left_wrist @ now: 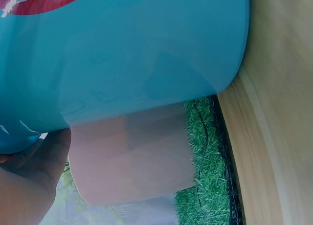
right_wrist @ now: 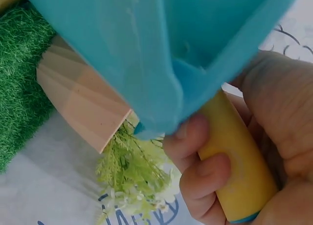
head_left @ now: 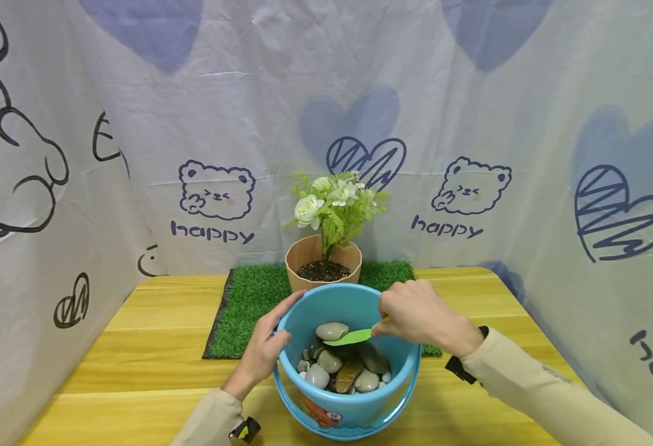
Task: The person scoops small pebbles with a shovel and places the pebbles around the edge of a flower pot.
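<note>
While my left hand (head_left: 262, 350) grips the left rim of a blue bucket (head_left: 362, 406), its thumb and fingers closed about the edge, my right hand (head_left: 418, 313) works over the bucket's right side. Its fingers are curled firmly round the yellow handle (right_wrist: 239, 161) of a small scoop, whose green blade (head_left: 354, 337) points left inside the bucket. The blade meets a pale stone (head_left: 331, 331) at the far side of the heap; whether it bears that stone's weight I cannot tell. Other stones (head_left: 349, 375), large and small, cover the bottom. My left hold presumably steadies the bucket against the scoop's push, and the bail (head_left: 354, 432), lowered on the near side, leaves the mouth unobstructed. On the desk (head_left: 165, 347), just beyond the bucket, a pot (head_left: 298, 282) of white flowers (head_left: 340, 201) stands on a grass mat (head_left: 248, 316), perhaps set far to leave me working room.
</note>
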{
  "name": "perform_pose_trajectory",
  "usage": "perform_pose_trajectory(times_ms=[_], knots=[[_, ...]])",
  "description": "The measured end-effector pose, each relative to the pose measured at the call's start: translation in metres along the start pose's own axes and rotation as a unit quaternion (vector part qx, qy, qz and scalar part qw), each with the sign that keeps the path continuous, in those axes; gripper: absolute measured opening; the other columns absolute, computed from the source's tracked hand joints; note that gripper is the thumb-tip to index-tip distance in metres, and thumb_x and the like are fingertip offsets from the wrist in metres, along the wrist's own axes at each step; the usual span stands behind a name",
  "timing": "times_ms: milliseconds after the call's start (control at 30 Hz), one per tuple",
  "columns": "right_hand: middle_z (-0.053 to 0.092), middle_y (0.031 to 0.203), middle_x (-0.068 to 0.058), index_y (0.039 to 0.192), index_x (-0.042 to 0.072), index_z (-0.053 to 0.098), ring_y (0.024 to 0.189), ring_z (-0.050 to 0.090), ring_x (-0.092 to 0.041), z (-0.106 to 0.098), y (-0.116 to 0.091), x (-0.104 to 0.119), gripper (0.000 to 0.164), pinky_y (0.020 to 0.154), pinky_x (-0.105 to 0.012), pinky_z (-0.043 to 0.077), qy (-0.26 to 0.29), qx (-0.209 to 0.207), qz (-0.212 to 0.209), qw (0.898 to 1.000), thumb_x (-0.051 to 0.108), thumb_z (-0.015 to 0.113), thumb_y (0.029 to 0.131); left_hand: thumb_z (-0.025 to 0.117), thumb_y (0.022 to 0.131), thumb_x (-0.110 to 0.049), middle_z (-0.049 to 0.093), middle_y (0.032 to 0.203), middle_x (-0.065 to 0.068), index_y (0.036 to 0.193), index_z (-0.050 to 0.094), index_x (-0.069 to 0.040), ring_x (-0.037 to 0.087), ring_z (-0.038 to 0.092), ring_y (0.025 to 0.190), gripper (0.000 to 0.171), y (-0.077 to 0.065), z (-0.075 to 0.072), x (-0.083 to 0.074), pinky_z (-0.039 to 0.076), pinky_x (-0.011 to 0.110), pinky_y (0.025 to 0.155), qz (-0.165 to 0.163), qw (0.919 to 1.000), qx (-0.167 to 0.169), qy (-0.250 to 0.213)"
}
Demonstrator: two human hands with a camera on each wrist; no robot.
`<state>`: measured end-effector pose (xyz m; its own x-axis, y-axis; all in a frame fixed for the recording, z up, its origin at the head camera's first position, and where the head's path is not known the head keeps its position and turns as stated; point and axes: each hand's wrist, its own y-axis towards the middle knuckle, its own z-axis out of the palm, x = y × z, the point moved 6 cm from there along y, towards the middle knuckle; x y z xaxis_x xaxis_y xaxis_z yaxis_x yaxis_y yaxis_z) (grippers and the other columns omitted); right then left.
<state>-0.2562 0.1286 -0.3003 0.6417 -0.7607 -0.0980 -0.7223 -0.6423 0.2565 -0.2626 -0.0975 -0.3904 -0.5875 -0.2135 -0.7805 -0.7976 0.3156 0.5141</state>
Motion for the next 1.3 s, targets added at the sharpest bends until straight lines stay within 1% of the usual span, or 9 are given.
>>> perform_pose_trajectory(times_ms=[200, 367, 533, 667, 767, 1000, 1167, 1300], knots=[[0.019, 0.053, 0.012, 0.049, 0.026, 0.028, 0.048, 0.017, -0.004, 0.0, -0.001, 0.001, 0.062, 0.043, -0.02, 0.013, -0.011, -0.013, -0.013, 1.0, 0.046, 0.082, 0.072, 0.04, 0.082, -0.002, 0.051, 0.144, 0.017, 0.152, 0.037, -0.007, 0.037, 0.058, 0.122, 0.07, 0.001, -0.001, 0.001, 0.053, 0.047, 0.093, 0.003, 1.0, 0.001, -0.002], [0.018, 0.056, 0.011, 0.051, 0.025, 0.025, 0.049, 0.016, -0.004, 0.001, 0.001, 0.0, 0.064, 0.043, -0.019, 0.012, -0.022, -0.023, -0.029, 0.999, 0.047, 0.081, 0.072, 0.04, 0.082, -0.002, 0.051, 0.145, 0.017, 0.152, 0.037, -0.007, 0.036, 0.058, 0.122, 0.07, 0.002, -0.002, 0.0, 0.053, 0.045, 0.094, 0.009, 1.0, -0.002, 0.003], [0.019, 0.055, 0.012, 0.05, 0.025, 0.03, 0.049, 0.017, -0.005, 0.003, 0.008, -0.002, 0.06, 0.044, -0.021, 0.012, -0.021, -0.03, -0.04, 0.999, 0.047, 0.082, 0.071, 0.04, 0.081, -0.003, 0.051, 0.145, 0.015, 0.151, 0.039, -0.009, 0.035, 0.059, 0.122, 0.07, 0.002, -0.003, 0.001, 0.052, 0.041, 0.094, 0.004, 0.9999, -0.009, 0.009], [0.022, 0.055, 0.012, 0.049, 0.026, 0.033, 0.049, 0.018, -0.004, 0.007, 0.012, -0.006, 0.058, 0.044, -0.021, 0.013, -0.013, -0.03, -0.036, 0.999, 0.048, 0.08, 0.073, 0.041, 0.08, -0.003, 0.052, 0.144, 0.015, 0.15, 0.04, -0.008, 0.034, 0.06, 0.12, 0.07, 0.001, -0.002, 0.001, 0.053, 0.038, 0.092, 0.002, 0.9998, -0.012, 0.014], [0.025, 0.055, 0.012, 0.049, 0.026, 0.033, 0.049, 0.019, -0.004, 0.009, 0.013, -0.009, 0.058, 0.043, -0.02, 0.014, -0.008, -0.031, -0.033, 0.999, 0.049, 0.079, 0.074, 0.04, 0.08, -0.003, 0.053, 0.143, 0.015, 0.15, 0.04, -0.009, 0.034, 0.06, 0.12, 0.07, 0.001, -0.001, 0.001, 0.054, 0.039, 0.092, 0.005, 0.9998, -0.011, 0.015], [0.031, 0.056, 0.011, 0.05, 0.025, 0.039, 0.048, 0.02, -0.004, 0.009, 0.012, -0.01, 0.053, 0.043, -0.02, 0.015, -0.017, -0.047, -0.048, 0.998, 0.05, 0.079, 0.074, 0.04, 0.08, -0.004, 0.052, 0.143, 0.016, 0.151, 0.039, -0.01, 0.035, 0.06, 0.121, 0.071, 0.001, 0.002, 0.0, 0.054, 0.04, 0.092, 0.005, 0.9999, -0.009, 0.007], [0.036, 0.058, 0.011, 0.052, 0.025, 0.041, 0.048, 0.024, -0.003, 0.011, 0.01, -0.012, 0.05, 0.043, -0.02, 0.016, -0.007, -0.051, -0.057, 0.997, 0.05, 0.076, 0.076, 0.04, 0.081, -0.003, 0.052, 0.144, 0.016, 0.151, 0.039, -0.011, 0.035, 0.059, 0.122, 0.071, -0.001, 0.001, -0.001, 0.053, 0.041, 0.092, -0.002, 1.0, -0.007, 0.006], [0.041, 0.059, 0.011, 0.054, 0.026, 0.045, 0.047, 0.027, -0.003, 0.011, 0.008, -0.014, 0.045, 0.043, -0.019, 0.018, -0.001, -0.064, -0.064, 0.996, 0.051, 0.075, 0.077, 0.04, 0.081, -0.003, 0.052, 0.143, 0.016, 0.151, 0.039, -0.012, 0.034, 0.059, 0.122, 0.07, 0.0, 0.001, -0.001, 0.053, 0.04, 0.093, 0.006, 0.9999, -0.006, 0.011]])
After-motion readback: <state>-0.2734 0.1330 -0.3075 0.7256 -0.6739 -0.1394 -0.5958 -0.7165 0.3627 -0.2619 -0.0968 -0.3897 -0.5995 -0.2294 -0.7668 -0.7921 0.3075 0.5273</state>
